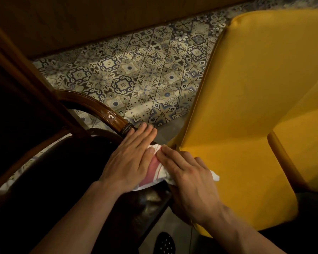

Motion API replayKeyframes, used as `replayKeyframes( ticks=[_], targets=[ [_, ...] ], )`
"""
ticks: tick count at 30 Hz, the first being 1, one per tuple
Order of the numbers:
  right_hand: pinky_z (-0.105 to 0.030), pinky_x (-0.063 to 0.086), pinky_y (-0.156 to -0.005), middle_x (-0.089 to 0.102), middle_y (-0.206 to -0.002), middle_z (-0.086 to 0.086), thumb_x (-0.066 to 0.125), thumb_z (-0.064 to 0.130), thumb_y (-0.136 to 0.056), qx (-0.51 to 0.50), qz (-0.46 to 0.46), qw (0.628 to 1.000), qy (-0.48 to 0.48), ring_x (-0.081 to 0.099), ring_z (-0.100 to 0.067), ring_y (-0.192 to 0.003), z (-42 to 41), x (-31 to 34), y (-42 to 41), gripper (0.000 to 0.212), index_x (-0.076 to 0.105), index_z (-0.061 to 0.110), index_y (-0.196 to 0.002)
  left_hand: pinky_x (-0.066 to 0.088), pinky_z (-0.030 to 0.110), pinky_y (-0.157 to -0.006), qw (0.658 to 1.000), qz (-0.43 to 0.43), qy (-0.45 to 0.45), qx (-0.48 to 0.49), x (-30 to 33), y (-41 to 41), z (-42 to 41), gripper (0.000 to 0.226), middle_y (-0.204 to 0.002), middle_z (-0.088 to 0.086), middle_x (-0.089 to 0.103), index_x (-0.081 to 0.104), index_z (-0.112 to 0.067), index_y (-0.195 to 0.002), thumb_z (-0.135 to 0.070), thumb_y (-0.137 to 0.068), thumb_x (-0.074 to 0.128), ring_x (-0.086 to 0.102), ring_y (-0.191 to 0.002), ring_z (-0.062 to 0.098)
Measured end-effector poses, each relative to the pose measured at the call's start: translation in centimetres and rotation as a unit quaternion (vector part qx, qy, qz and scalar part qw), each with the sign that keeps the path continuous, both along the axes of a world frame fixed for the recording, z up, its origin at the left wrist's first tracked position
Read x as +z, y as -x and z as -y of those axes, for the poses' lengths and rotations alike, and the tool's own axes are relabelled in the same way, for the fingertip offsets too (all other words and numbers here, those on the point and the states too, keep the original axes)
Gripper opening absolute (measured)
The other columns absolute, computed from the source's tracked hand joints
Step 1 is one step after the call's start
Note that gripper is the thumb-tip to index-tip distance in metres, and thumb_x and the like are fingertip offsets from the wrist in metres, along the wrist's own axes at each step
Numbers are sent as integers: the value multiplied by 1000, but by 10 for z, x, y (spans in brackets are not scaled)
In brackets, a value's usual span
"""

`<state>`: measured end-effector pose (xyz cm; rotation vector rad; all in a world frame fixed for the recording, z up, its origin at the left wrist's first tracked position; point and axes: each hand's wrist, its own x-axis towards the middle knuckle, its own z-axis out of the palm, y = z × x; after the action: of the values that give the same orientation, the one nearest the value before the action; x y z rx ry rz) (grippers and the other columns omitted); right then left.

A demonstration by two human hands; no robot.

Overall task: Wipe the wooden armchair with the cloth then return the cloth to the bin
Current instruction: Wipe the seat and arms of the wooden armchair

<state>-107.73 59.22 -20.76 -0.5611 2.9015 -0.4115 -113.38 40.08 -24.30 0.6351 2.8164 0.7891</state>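
The dark wooden armchair (103, 109) fills the lower left, its glossy curved armrest arching toward the centre. A white cloth with a pink band (153, 171) lies over the armrest's front end. My left hand (130, 156) presses flat on the cloth's left side, fingertips reaching the turned wooden knob. My right hand (189, 178) lies on the cloth's right side, fingers curled over it, a white corner poking out beyond the knuckles. The bin is not in view.
A yellow upholstered chair (246, 99) stands close on the right, almost touching the armchair. Patterned floor tiles (145, 74) stretch between the chairs up to a brown wooden wall (99, 19). A dark perforated slipper (164, 242) shows at the bottom edge.
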Motion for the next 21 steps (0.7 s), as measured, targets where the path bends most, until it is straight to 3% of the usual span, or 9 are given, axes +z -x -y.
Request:
replayKeyframes(
  ticks=[5,10,14,17,21],
  targets=[
    [-38,54,-84,50,-150,14,63,37,-91,14,3,999,42,57,-17,-120,-26,4,9,57,47,31,-146,6,36,-127,1000,-11,-6,8,-1,0,-5,60,-167,-4,21,27,-16,-157,-39,-104,12,4,-155,3],
    [-46,54,-70,66,-117,-2,64,21,-93,-168,-41,974,148,66,-30,-96,-64,6,32,36,58,26,-129,6,36,-127,1000,-22,12,11,-3,-2,-4,59,-167,-3,19,26,-15,-157,-40,-106,11,1,-155,5],
    [-40,48,-68,71,-100,-8,66,17,-95,-248,-58,939,232,66,-33,-89,-58,15,90,23,63,20,-117,2,37,-127,999,-27,29,22,-8,-5,-5,58,-169,-5,11,18,-18,-159,-43,-107,8,-7,-155,4],
    [-39,51,-80,70,-113,-4,63,25,-98,-240,-31,935,258,65,-28,-104,-28,20,135,30,58,24,-128,2,36,-127,999,-34,29,24,-10,-6,-7,58,-169,-5,11,18,-18,-160,-43,-108,11,-7,-155,5],
    [-49,49,-101,59,-138,-9,56,20,-103,-86,47,967,237,57,-28,-121,27,20,166,48,45,29,-148,4,37,-126,998,-42,28,24,-10,-6,-9,57,-169,-4,13,19,-17,-160,-43,-108,14,-4,-155,7]
  ],
)
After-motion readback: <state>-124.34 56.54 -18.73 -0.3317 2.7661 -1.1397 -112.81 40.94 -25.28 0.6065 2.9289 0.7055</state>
